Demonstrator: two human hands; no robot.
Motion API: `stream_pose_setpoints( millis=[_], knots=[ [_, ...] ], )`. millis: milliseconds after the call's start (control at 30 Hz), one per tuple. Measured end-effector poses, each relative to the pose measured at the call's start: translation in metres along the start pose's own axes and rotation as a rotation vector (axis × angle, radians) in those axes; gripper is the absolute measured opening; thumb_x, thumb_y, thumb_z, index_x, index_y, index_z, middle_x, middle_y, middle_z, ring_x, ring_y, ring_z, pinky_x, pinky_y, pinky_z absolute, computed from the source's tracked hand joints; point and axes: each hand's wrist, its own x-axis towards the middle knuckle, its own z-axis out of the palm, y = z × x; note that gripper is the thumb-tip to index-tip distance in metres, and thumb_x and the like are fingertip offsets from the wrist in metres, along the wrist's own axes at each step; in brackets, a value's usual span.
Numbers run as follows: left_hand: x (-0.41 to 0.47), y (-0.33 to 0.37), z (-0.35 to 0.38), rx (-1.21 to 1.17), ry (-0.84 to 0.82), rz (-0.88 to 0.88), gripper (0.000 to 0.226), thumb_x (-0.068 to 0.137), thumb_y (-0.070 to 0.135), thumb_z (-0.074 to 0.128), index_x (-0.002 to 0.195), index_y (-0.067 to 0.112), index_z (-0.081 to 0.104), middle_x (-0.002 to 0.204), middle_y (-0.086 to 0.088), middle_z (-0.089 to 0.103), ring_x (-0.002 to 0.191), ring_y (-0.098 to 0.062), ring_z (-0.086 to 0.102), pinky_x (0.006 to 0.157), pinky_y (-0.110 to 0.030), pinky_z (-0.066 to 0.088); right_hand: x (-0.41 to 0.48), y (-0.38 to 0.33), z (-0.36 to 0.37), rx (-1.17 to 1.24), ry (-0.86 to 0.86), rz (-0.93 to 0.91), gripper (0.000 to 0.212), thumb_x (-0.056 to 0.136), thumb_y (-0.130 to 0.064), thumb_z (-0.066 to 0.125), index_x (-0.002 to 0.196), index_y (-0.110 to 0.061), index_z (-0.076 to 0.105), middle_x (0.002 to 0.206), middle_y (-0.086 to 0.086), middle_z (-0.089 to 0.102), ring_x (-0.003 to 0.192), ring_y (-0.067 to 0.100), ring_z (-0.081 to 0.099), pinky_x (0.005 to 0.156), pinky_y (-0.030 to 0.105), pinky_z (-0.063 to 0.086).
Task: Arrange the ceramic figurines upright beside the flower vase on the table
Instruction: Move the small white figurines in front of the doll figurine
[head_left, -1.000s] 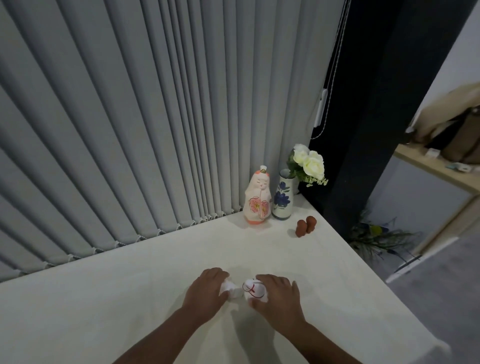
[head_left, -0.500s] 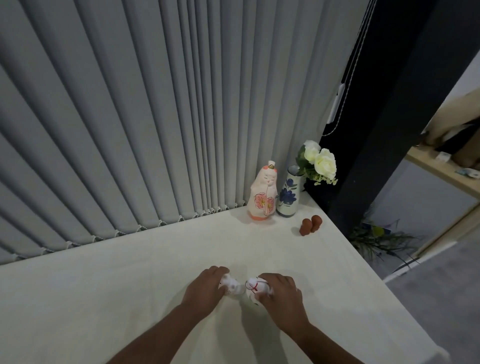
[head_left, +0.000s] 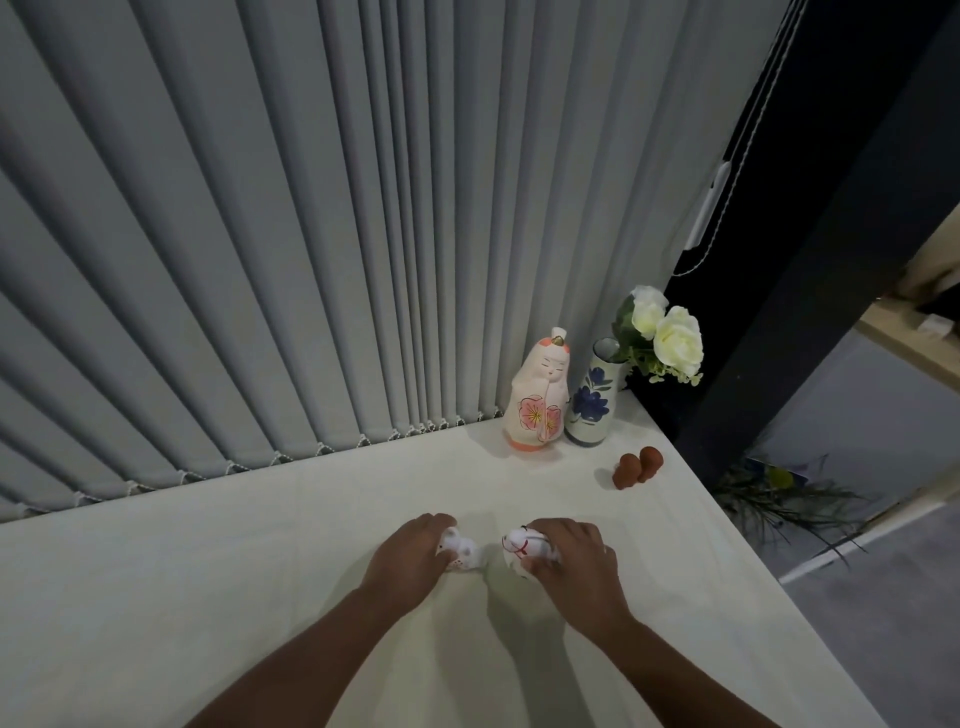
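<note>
both hands (head_left: 410, 561) (head_left: 574, 564) grip small white figurines (head_left: 464, 552) (head_left: 521, 550) on table (head_left: 208, 597).

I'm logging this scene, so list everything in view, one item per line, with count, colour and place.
Table: one, white, across the foreground.
Blinds: one set, grey, behind the table.
Doll figurine: one, cream and pink, upright by the blinds.
Vase: one, white with blue flowers, right of the doll figurine.
Roses: two, white, in the vase.
Brown figurines: two, reddish brown, in front of the vase.
Small figurines: two, white, one under the left hand, one under the right hand.
Left hand: gripping.
Right hand: gripping.
</note>
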Motion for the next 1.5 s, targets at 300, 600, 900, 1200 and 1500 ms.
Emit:
stream_pose_setpoints(
  millis=[300, 600, 900, 1200, 1500],
  knots=[
    [0.062, 0.012, -0.012, -0.005, 0.037, 0.038, 0.04, 0.09, 0.024, 0.056, 0.129, 0.02, 0.049, 0.127, -0.001, 0.057, 0.12, -0.02, 0.051, 0.098, -0.033, 0.041, 0.077, 0.012, -0.022, -0.045, -0.096, -0.041, 0.035, 0.08, -0.036, 0.066, 0.114, -0.037, 0.058, 0.119, -0.015, 0.062, 0.114, 0.016, 0.05, 0.094, 0.039, 0.039],
    [0.113, 0.02, -0.011, -0.002, 0.038, 0.029, 0.041, 0.089, 0.018, 0.056, 0.13, 0.019, 0.049, 0.128, -0.003, 0.057, 0.121, -0.023, 0.05, 0.098, -0.036, 0.042, 0.121, 0.027, -0.028, -0.107, -0.172, -0.043, 0.035, 0.083, -0.037, 0.063, 0.117, -0.036, 0.056, 0.119, -0.014, 0.061, 0.114, 0.016, 0.048, 0.098, 0.04, 0.031],
    [0.132, 0.014, -0.009, -0.026, 0.049, 0.028, 0.041, 0.09, 0.015, 0.056, 0.13, 0.018, 0.049, 0.13, -0.003, 0.056, 0.122, -0.023, 0.05, 0.1, -0.035, 0.041, 0.138, 0.037, -0.023, -0.097, -0.205, -0.031, 0.037, 0.082, -0.038, 0.064, 0.118, -0.037, 0.055, 0.122, -0.013, 0.061, 0.116, 0.016, 0.049, 0.103, 0.044, 0.033],
    [0.134, 0.012, -0.003, -0.037, 0.037, 0.021, 0.041, 0.09, 0.016, 0.055, 0.13, 0.019, 0.049, 0.131, -0.002, 0.056, 0.121, -0.022, 0.05, 0.1, -0.035, 0.041, 0.139, 0.04, -0.019, -0.065, -0.191, -0.025, 0.037, 0.082, -0.038, 0.063, 0.119, -0.035, 0.056, 0.122, -0.012, 0.062, 0.115, 0.015, 0.05, 0.105, 0.046, 0.033],
    [0.135, 0.013, -0.004, -0.031, 0.027, 0.025, 0.042, 0.091, 0.016, 0.055, 0.132, 0.017, 0.047, 0.132, -0.004, 0.054, 0.122, -0.024, 0.05, 0.101, -0.034, 0.04, 0.141, 0.043, -0.018, -0.053, -0.21, -0.009, 0.037, 0.082, -0.038, 0.062, 0.118, -0.036, 0.053, 0.121, -0.013, 0.061, 0.117, 0.015, 0.05, 0.109, 0.052, 0.027]
  ],
)
